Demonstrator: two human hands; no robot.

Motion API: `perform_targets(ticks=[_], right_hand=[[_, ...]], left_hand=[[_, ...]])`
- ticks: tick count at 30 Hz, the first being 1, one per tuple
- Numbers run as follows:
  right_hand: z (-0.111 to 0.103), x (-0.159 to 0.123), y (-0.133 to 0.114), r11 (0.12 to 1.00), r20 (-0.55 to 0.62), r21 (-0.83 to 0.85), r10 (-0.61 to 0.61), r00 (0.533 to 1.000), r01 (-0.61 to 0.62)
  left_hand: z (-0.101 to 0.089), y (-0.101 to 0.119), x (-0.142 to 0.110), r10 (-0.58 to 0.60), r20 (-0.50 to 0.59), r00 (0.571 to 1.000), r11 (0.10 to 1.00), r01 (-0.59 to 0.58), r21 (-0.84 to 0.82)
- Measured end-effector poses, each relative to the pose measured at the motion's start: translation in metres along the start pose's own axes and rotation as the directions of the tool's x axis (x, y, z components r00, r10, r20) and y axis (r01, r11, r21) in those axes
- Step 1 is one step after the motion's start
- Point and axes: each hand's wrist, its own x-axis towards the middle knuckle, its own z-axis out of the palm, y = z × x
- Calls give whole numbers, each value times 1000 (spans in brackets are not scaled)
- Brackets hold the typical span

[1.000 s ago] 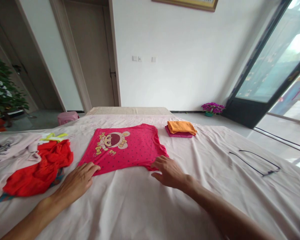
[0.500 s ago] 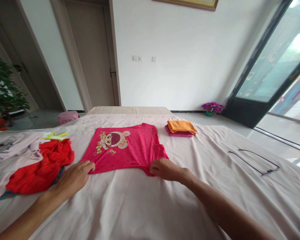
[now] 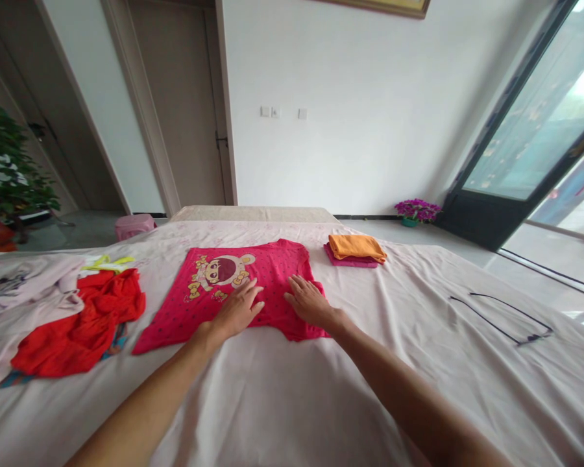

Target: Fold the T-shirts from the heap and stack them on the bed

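Beneath each spread hand [image 3: 237, 309], apparently touching, the pink shirt [image 3: 272, 279].

The left hand [image 3: 236, 310] and right hand [image 3: 310, 303] are bare — slim forearms [image 3: 394, 380] too.

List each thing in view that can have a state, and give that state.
Pink shirt: spread flat, print up
Left hand: open, over the shirt
Right hand: open, over the shirt
Orange cloth: folded
Magenta cloth: folded, underneath
Red garment: crumpled
Pale clothes: heaped loosely
Glasses: arms unfolded
Sheet: wrinkled
Middle brown door: looks shut
Glass door: looks open
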Motion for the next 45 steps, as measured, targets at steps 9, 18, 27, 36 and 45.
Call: perform_targets(ticks=[9,18,27,36,45], right_hand=[[28,-10,37,980,-37,-170,96,995,-100],[30,-8,38,986,-45,-135,97,994,-102],[27,-10,35,985,-66,-143,91,994,-100],[27,-10,36,983,-54,-158,88,995,-96],[29,-10,38,985,-54,-148,83,995,-91]], left_hand=[[0,-54,-26,-64,97,993,975,41,219],[-24,-138,-89,-244,-8,970,891,227,392],[-45,-145,-78,-530,-158,833,708,538,457],[-16,-122,-26,-197,-95,976,939,216,268],[-29,-156,-57,-393,-47,918,840,379,389]])
